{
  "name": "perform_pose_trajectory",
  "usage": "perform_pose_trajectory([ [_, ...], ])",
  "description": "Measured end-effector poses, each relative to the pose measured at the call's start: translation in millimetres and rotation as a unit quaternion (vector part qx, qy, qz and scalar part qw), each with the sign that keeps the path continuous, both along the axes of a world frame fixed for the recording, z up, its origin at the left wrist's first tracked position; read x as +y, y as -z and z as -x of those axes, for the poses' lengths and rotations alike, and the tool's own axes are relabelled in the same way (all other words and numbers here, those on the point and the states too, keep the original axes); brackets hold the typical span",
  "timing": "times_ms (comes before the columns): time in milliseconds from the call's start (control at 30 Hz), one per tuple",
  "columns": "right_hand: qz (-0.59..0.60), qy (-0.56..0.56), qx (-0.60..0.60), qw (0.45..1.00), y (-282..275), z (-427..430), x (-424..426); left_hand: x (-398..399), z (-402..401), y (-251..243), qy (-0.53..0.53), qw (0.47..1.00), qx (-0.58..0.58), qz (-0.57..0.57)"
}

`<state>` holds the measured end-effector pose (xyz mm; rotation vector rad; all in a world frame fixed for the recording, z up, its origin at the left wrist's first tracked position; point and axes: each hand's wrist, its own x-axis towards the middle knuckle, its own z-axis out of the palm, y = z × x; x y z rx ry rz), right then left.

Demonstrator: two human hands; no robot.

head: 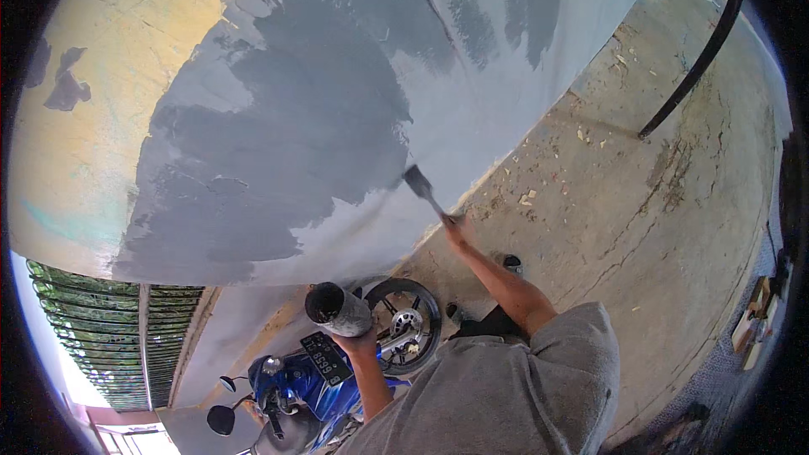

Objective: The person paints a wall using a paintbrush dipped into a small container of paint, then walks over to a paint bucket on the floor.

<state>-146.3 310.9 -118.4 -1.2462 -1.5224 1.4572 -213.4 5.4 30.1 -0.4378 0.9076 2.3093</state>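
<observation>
My right hand point(456, 229) grips the handle of a paintbrush point(418, 182), whose dark bristles are at the wall point(455, 120), close to the edge of a darker grey paint patch point(303, 95). The brush is slightly blurred. In my left hand point(360, 342) is a cylindrical paint container point(339, 309), grey-smeared outside and dark inside, its mouth tilted towards the wall. Light grey covers the wall's lower part, with separate dark strokes point(533, 6) farther along. Pale yellow wall point(107, 120) shows above the grey.
A blue motorcycle point(316, 385) stands below my left hand, its wheel point(404, 326) close to the wall. Paint flakes point(528, 197) litter the cracked concrete floor point(607, 221). A dark curved pole point(695, 63) rises at the right. Metal bars point(107, 335) front greenery at the left.
</observation>
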Motion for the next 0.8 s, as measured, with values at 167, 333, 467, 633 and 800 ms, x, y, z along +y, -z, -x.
perform_pose_trajectory([
  [167,-0.047,-0.052,0.127,0.989,-124.9,-11.3,49.9,29.4,-7.9,-4.4,0.011,0.998,0.039,0.047],
  [333,0.012,-0.033,0.166,0.985,-113.5,-8.6,54.3,45.9,-14.1,-3.1,-0.001,0.999,0.019,0.030],
  [467,0.015,0.047,0.032,0.998,67.1,-27.8,64.7,79.0,-25.2,-1.3,-0.015,1.000,-0.011,0.008],
  [633,0.030,-0.070,-0.146,0.986,47.8,-52.0,57.7,40.1,-36.3,14.3,-0.032,0.934,0.252,0.252],
  [800,-0.028,-0.053,-0.013,0.998,-93.4,-29.5,88.8,35.0,-38.1,10.8,-0.060,0.996,0.066,0.030],
])
